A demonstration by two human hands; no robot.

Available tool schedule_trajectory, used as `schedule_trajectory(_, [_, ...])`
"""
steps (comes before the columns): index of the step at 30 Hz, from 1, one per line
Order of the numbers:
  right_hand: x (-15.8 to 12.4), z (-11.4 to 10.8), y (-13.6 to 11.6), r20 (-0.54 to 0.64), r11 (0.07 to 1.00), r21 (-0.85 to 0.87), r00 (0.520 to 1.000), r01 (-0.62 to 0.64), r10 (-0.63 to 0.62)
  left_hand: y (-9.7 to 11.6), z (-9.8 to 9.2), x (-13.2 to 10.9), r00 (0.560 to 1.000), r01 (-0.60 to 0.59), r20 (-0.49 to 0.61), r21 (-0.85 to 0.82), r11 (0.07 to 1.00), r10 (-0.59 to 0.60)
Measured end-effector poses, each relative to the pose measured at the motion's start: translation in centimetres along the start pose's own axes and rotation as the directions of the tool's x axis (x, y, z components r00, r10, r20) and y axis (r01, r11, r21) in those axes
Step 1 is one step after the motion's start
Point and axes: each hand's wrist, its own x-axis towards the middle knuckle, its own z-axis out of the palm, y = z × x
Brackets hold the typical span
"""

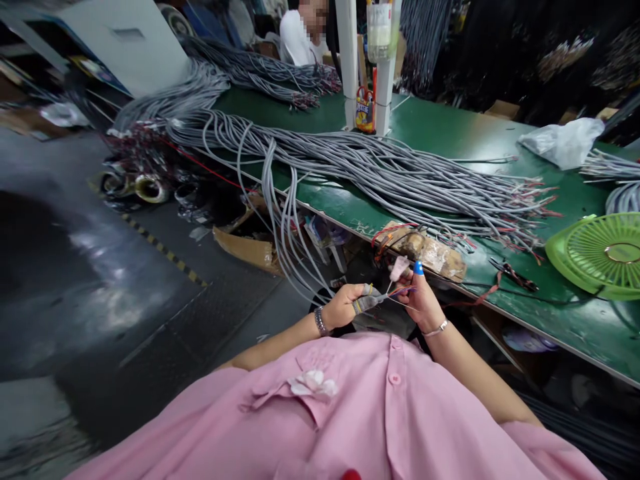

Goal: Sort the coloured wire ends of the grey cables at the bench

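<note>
In front of my pink shirt, my left hand (pixel 346 307) is closed in a pinch on the end of a grey cable (pixel 382 298). Grey coverings with yellow edges wrap its fingertips. Thin coloured wires (pixel 400 291) fan out of the cable end towards my right hand (pixel 423 303). That hand has its fingers curled at the wires and its thumb raised, with a blue cover on the thumb tip. By its fingertips is a pinkish-white piece (pixel 399 269); whether it is a finger cover or part of the cable I cannot tell.
A long bundle of grey cables (pixel 350 160) lies across the green table (pixel 445 130), some hanging over its edge. Nearby are a taped cardboard block (pixel 435 257), pliers (pixel 517 275) and a green fan (pixel 600 257). A white post (pixel 347 60) stands behind; a person (pixel 295 37) is beyond.
</note>
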Motion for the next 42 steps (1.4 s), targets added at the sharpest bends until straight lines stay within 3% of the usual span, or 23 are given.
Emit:
schedule_trajectory(6, [-0.2, -1.7, 0.8, 0.025, 0.999, -0.026, 0.999, -0.021, 0.021, 1.0, -0.6, -1.8, 0.994, -0.039, 0.106, 0.001, 0.999, 0.039])
schedule_trajectory(10, [-0.3, -1.7, 0.3, 0.072, 0.998, -0.037, 0.996, -0.046, 0.048, 1.8, -0.8, -2.8, 0.970, -0.155, 0.199, 0.055, 0.986, 0.141])
schedule_trajectory(15, [-0.2, -0.4, -0.9, 0.148, 0.998, -0.047, 0.988, -0.030, 0.036, 1.8, -0.9, -2.6, 0.990, -0.111, -0.079, 0.123, 0.986, 0.121])
schedule_trajectory(18, [-0.1, 0.3, -1.1, 0.140, 0.995, -0.096, 0.990, 0.019, -0.006, 1.5, -0.9, -1.5, 0.981, -0.084, -0.162, 0.126, 0.988, 0.104])
schedule_trajectory(26, [0.2, 0.9, -0.7, 0.044, 0.998, -0.054, 0.999, 0.027, -0.025, -0.1, -0.6, 1.6, 0.988, -0.051, -0.144, 0.012, 0.999, 0.053])
schedule_trajectory(33, [0.4, 1.2, -0.5, -0.020, 1.000, -0.003, 1.000, 0.018, -0.018, -0.8, -0.4, 2.3, 0.994, 0.000, -0.110, -0.039, 0.999, -0.005])
schedule_trajectory(42, [0.5, 1.4, -0.3, 0.007, 0.996, -0.037, 0.996, 0.084, -0.083, -0.7, -0.1, 2.9, 0.995, -0.020, -0.098, -0.002, 1.000, 0.019])
